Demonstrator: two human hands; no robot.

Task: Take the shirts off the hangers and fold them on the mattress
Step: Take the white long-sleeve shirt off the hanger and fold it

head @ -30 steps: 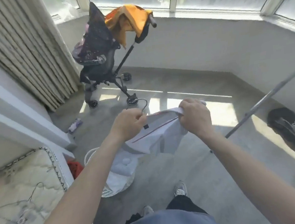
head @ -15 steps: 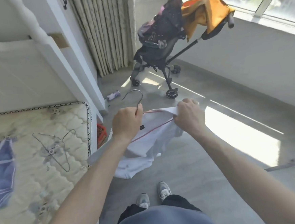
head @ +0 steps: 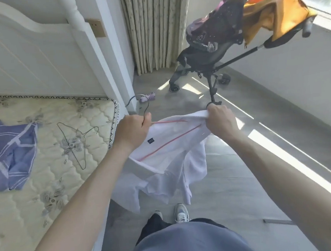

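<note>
A white shirt (head: 169,156) with a thin red stripe hangs between my hands over the floor, beside the mattress (head: 51,174). My left hand (head: 131,131) grips the neck of its wire hanger, whose hook (head: 143,103) sticks up above my fist. My right hand (head: 220,121) pinches the shirt's collar edge. On the mattress lie a bare wire hanger (head: 76,140) and a blue shirt (head: 8,149) with white lines at the left.
A white headboard and bedpost (head: 88,58) stand behind the mattress. A black stroller (head: 213,42) with an orange cloth (head: 274,13) is parked by the curtain and window. A small purple object (head: 148,97) lies on the grey floor. My shoes (head: 180,213) show below.
My view has swung left, from the window floor and laundry basket toward the bed. Both hands keep their hold on the white shirt and hanger, now nearer the mattress.
</note>
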